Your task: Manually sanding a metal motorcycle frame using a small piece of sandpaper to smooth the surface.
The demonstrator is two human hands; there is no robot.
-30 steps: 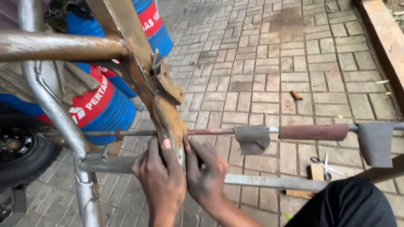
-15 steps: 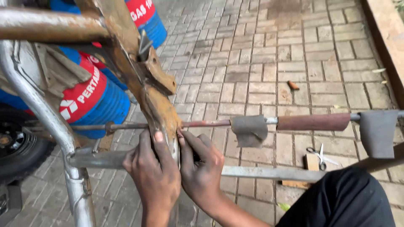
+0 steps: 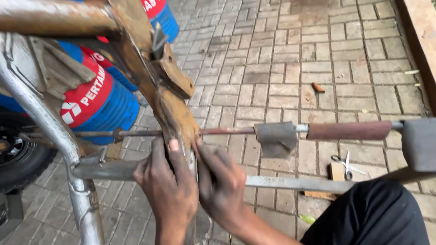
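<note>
Grey brick paving [image 3: 281, 68] is running away under me, and blue-and-red drums [image 3: 102, 97] are standing at my left beside a black tyre [image 3: 18, 159]. Both of my hands are working on a rusty frame member [image 3: 170, 102] that is slanting down from the upper left toward me, its long axis running from the top of the view to the spot between my hands. My left hand [image 3: 168, 190] is wrapping around its lower end, fingers curled onto the metal and thumb lying up along it. My right hand [image 3: 220, 181] is pressing against the same end from the other side, fingers bent and gripping it. A thin rusty rod [image 3: 227, 131] is crossing behind the member from left to right, level, carrying a grey tab [image 3: 277, 138] and a reddish sleeve [image 3: 347, 130]. Below it a flat grey bar [image 3: 290, 183] is lying the same way. Scissors [image 3: 346, 164] are resting on the paving near my dark trouser knee [image 3: 370, 218]. A silver tube [image 3: 54, 131] is curving down at my left.
</note>
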